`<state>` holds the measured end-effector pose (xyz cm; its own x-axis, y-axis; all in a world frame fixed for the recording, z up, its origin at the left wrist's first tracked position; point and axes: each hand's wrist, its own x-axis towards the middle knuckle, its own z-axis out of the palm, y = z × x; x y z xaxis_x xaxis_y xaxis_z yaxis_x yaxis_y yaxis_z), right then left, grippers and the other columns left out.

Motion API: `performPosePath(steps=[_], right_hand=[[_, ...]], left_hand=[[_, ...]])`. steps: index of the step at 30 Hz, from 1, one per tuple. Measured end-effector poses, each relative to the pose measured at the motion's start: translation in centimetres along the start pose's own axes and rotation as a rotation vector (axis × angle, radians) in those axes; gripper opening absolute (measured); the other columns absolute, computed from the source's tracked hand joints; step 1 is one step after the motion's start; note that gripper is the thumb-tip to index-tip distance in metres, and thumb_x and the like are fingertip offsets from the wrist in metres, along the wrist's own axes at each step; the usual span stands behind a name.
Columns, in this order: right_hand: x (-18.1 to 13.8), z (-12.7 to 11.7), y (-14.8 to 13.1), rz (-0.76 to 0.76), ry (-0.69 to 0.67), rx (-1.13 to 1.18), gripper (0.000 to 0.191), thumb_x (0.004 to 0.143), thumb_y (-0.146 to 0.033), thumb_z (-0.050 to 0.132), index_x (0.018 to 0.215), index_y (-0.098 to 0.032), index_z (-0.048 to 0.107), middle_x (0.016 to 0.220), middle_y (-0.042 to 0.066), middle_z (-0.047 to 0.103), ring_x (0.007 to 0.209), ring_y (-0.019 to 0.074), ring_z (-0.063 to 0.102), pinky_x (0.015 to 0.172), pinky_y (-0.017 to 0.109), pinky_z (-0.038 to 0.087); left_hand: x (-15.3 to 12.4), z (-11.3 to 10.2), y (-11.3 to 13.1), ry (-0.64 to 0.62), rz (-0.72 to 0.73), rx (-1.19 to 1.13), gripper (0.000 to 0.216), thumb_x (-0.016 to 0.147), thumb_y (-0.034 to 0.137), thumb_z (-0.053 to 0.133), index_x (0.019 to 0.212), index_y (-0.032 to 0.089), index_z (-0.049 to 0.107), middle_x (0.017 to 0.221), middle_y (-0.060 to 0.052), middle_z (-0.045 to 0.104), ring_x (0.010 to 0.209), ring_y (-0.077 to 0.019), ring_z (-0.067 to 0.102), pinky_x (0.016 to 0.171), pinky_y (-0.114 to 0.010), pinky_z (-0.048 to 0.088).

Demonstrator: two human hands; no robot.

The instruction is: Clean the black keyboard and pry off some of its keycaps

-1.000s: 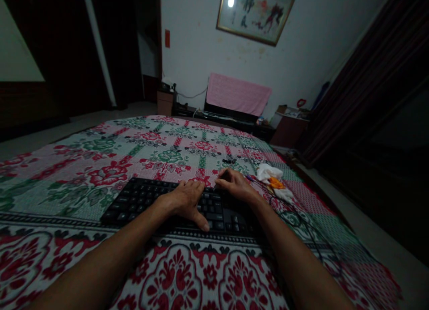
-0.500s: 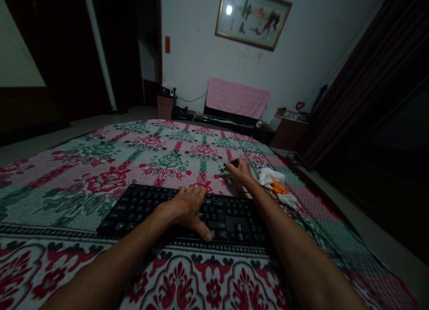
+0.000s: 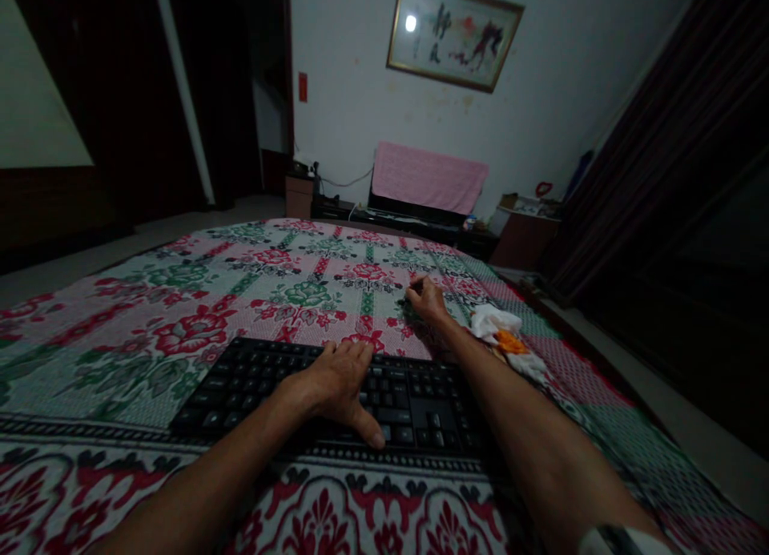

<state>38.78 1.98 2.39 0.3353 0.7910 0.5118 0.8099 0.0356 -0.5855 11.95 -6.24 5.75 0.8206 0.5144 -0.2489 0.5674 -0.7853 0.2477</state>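
Observation:
A black keyboard (image 3: 252,379) lies on a flower-patterned bedspread (image 3: 288,299). Across its middle rests my left hand (image 3: 340,383), palm down, with fingers stretched over the far edge and the thumb spread toward the near edge. Beyond the keyboard, my right hand (image 3: 428,300) is closed in a pinch, just above the bedspread. A small black object (image 3: 404,302) shows at its fingertips; its kind is too dark and small to tell. My right forearm covers the keyboard's right end.
A crumpled white and orange bundle (image 3: 510,340) lies right of my right forearm. At the far wall, a pink cloth (image 3: 429,178) drapes over a dark, flat thing on a low cabinet. Dark curtains (image 3: 649,138) hang on the right.
My right hand has tilted and shifted slightly at the same spot, still pinched. My left hand keeps its place on the keyboard. The view has moved a little.

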Motion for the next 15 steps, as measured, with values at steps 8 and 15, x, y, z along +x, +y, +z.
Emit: performPosePath(steps=[8, 15], right_hand=[[-1.1, -0.9, 1.0, 0.028, 0.052, 0.091, 0.017, 0.07, -0.028, 0.052, 0.082, -0.016, 0.053, 0.076, 0.004, 0.062, 0.07, 0.016, 0.058, 0.072, 0.031, 0.046], [-2.0, -0.3, 1.3, 0.017, -0.078, 0.169, 0.016, 0.067, -0.024, 0.055, 0.081, -0.018, 0.057, 0.074, 0.001, 0.064, 0.07, 0.0135, 0.059, 0.069, 0.027, 0.047]], left_hand=[[0.1, 0.0, 0.0, 0.005, -0.004, 0.003, 0.125, 0.047, 0.076, 0.056, 0.141, 0.006, 0.014, 0.147, -0.021, 0.017, 0.134, -0.0365, 0.014, 0.108, -0.051, 0.012], [-0.1, 0.0, 0.0, 0.02, 0.008, 0.009, 0.12, 0.049, 0.075, 0.055, 0.14, 0.008, 0.016, 0.146, -0.021, 0.019, 0.133, -0.0368, 0.017, 0.107, -0.052, 0.013]])
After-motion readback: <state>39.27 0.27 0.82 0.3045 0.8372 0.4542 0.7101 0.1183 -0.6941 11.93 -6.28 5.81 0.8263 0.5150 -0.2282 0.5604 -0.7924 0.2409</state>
